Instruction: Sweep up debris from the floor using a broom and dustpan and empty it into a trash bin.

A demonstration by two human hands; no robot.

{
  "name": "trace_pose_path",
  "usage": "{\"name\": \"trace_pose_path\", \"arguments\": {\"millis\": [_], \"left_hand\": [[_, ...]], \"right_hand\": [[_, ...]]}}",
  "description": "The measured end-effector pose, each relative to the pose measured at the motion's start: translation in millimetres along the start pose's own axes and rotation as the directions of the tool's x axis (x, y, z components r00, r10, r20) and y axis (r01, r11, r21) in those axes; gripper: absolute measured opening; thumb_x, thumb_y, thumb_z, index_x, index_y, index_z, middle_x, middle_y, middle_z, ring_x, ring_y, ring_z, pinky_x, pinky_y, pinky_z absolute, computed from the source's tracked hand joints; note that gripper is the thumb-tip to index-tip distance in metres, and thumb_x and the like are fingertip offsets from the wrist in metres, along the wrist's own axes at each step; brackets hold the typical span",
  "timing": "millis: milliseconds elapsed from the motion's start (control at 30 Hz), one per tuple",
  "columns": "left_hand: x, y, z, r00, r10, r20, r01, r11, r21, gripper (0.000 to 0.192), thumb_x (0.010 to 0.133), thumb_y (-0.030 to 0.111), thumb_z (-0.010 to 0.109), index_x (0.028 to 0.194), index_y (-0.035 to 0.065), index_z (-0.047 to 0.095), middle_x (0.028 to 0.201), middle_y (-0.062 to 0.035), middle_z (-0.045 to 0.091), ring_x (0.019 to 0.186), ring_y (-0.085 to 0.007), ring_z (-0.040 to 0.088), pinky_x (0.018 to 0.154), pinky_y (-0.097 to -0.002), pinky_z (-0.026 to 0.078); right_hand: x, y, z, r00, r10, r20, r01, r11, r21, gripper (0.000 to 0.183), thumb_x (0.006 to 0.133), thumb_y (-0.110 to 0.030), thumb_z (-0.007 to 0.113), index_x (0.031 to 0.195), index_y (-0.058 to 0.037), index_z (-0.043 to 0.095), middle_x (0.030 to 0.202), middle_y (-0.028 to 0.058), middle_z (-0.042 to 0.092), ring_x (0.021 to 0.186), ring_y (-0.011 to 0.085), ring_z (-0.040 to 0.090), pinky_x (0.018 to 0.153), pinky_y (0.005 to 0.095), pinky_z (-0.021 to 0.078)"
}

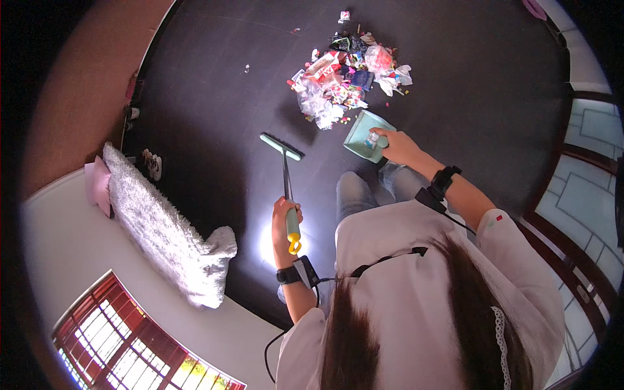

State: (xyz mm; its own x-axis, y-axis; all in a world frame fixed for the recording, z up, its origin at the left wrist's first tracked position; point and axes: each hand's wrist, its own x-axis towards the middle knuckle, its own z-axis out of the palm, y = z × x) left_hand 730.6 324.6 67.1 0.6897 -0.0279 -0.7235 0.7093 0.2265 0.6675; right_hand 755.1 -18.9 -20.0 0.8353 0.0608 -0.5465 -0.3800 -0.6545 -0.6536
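My left hand point(282, 214) grips the green handle of a small hand broom point(291, 224) with a yellow hanging loop. Its pale green head point(280, 146) with dark bristles is at the floor, left of the dustpan. My right hand point(402, 147) holds a pale green dustpan point(360, 127) near my knees. A small white-and-teal thing point(372, 140) shows in the pan beside my fingers; I cannot tell what it is. Just beyond the pan lies a heap of litter point(341, 83) with clear plastic bags, wrappers, paper and small coloured scraps.
A white cup-like container point(344, 15) lies beyond the heap, and a small scrap point(247, 68) to its left. Shoes point(154, 165) stand by a seat with a shaggy white cover point(161, 234) and a pink cushion point(101, 185). Glazed door panels point(580, 195) line the right.
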Motion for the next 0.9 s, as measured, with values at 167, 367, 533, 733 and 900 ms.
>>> {"name": "trace_pose_path", "arguments": {"millis": [167,367,533,733,900], "left_hand": [[32,23,11,0.998,-0.024,-0.051,0.027,0.998,0.062,0.043,0.083,0.016,0.056,0.119,-0.0013,0.039,0.076,-0.0089,0.054,0.061,-0.0143,0.053,0.057,-0.0247,0.044],[102,66,0,0.997,-0.041,0.064,0.025,0.970,0.242,0.041,0.083,0.011,0.057,0.117,-0.0003,0.039,0.070,-0.0073,0.053,0.054,-0.0150,0.052,0.047,-0.0245,0.042],[160,113,2,0.989,-0.077,0.128,0.017,0.912,0.411,0.062,0.075,0.013,0.060,0.129,-0.0031,0.035,0.078,-0.0072,0.054,0.065,-0.0151,0.054,0.054,-0.0264,0.043],[257,125,-19,0.963,-0.174,0.203,0.017,0.798,0.602,0.068,0.076,0.009,0.058,0.135,-0.0006,0.027,0.086,-0.0142,0.056,0.064,-0.0218,0.060,0.054,-0.0325,0.049],[300,97,-18,0.904,-0.391,0.171,0.145,0.659,0.738,0.081,0.080,0.002,0.051,0.144,0.0053,0.001,0.095,-0.0233,0.055,0.058,-0.0312,0.064,0.052,-0.0425,0.055]], "right_hand": [[21,-9,-2,0.992,-0.093,-0.091,0.084,0.992,-0.093,0.058,0.071,-0.008,0.052,0.127,-0.0242,0.052,0.094,0.0196,0.065,0.083,0.0382,0.063,0.075,0.0439,0.0505],[44,-44,-4,0.997,-0.062,-0.049,0.061,0.998,-0.023,0.061,0.073,-0.006,0.052,0.132,-0.0221,0.048,0.099,0.0213,0.065,0.090,0.0387,0.062,0.078,0.0457,0.0504],[69,-65,24,0.995,0.092,-0.039,-0.088,0.993,0.080,0.062,0.072,-0.005,0.052,0.131,-0.0224,0.049,0.096,0.0207,0.065,0.088,0.0390,0.063,0.078,0.0458,0.0503],[74,-110,25,0.985,0.166,-0.055,-0.162,0.985,0.064,0.064,0.071,-0.004,0.053,0.131,-0.0271,0.050,0.097,0.0212,0.066,0.089,0.0386,0.063,0.077,0.0460,0.0508],[82,-109,42,0.974,0.176,-0.142,-0.176,0.984,0.015,0.053,0.078,-0.011,0.054,0.126,-0.0308,0.053,0.082,0.0189,0.066,0.074,0.0391,0.064,0.068,0.0468,0.0507]]}}
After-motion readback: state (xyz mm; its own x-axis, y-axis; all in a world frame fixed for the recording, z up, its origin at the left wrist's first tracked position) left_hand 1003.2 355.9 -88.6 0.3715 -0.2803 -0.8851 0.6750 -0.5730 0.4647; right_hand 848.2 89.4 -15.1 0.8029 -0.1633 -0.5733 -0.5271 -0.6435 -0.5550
